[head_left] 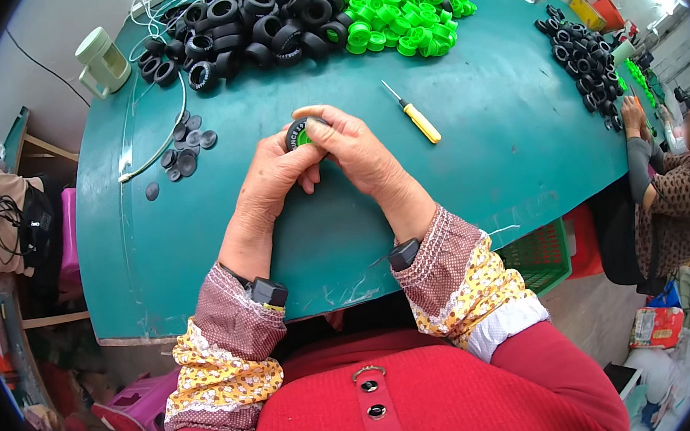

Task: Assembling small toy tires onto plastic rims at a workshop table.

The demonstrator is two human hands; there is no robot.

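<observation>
Above the middle of the green table (pixel 488 143), both my hands grip one small toy wheel: a black tire (pixel 294 131) around a bright green hub (pixel 303 138). My left hand (pixel 272 168) closes on its left and lower side. The thumb of my right hand (pixel 355 150) presses near the hub, its fingers curled behind the tire. Part of the wheel is hidden by my fingers. To the right lies a screwdriver (pixel 417 119) with a yellow handle. Several flat black discs (pixel 185 148) are scattered left of my hands.
Black tires (pixel 260 24) and green hubs (pixel 400 15) are heaped along the far edge. A lidded bottle (pixel 104 64) and a pale cable (pixel 168 141) are at the left. At the right, another person (pixel 677 175) works beside more tires (pixel 581 64). A green basket (pixel 540 256) stands below the table edge.
</observation>
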